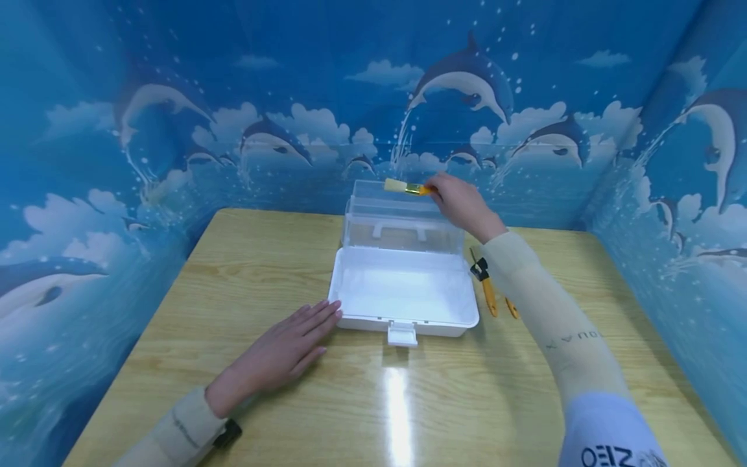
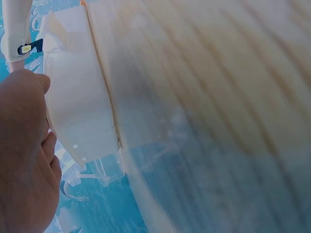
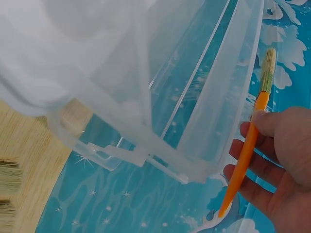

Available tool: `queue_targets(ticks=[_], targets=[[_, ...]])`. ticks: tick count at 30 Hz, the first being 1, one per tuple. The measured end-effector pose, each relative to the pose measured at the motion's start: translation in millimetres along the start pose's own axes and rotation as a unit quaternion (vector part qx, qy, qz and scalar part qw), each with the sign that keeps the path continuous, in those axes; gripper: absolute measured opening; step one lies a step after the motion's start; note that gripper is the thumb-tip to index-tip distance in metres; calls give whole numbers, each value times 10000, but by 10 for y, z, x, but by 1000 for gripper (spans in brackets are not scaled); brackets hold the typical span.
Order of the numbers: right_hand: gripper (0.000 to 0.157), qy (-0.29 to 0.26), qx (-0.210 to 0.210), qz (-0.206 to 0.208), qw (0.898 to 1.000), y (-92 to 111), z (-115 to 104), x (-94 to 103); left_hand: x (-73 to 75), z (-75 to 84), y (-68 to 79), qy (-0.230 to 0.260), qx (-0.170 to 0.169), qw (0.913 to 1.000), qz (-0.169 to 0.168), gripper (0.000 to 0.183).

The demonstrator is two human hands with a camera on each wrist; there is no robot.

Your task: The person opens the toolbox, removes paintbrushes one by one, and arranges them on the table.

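Note:
In the head view my left hand [image 1: 292, 347] lies with fingers extended, its fingertips at the front left corner of a white plastic box [image 1: 403, 288]. The box stands with its see-through lid [image 1: 403, 220] tipped back, a white handle on it. Above the lid's back edge, my right hand [image 1: 461, 201] pinches a paintbrush [image 1: 417, 189] by its orange handle. The bristles point left. In the right wrist view the thumb and fingers grip this paintbrush [image 3: 248, 150] beside the clear lid [image 3: 218, 92].
Orange-handled brushes [image 1: 489, 298] lie on the wooden table [image 1: 262, 259] right of the box, partly behind my right forearm. Pale bristles [image 3: 9, 175] show at the right wrist view's left edge. A blue dolphin-print curtain [image 1: 292, 78] hangs behind and on both sides.

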State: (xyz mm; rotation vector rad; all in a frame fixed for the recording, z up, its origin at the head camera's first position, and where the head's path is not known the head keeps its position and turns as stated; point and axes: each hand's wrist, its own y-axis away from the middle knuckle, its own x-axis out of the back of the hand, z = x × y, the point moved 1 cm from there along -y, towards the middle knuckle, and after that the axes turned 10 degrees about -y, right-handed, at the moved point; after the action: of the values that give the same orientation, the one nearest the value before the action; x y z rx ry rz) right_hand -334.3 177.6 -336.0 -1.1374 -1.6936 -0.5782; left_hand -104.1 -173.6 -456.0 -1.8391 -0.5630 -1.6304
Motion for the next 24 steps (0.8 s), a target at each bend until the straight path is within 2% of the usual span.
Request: queue_targets(ticks=[8, 16, 24], targets=[[27, 33, 47, 117, 9999, 99, -1, 13, -33, 0, 9, -97, 40, 9999, 108, 64], [26, 164, 96, 248, 9995, 180, -30, 2, 20, 10, 0, 30, 101, 9999, -134, 64], [28, 277, 83, 333, 9990, 294, -35, 5, 34, 12, -2, 77, 105, 9997, -189, 64]])
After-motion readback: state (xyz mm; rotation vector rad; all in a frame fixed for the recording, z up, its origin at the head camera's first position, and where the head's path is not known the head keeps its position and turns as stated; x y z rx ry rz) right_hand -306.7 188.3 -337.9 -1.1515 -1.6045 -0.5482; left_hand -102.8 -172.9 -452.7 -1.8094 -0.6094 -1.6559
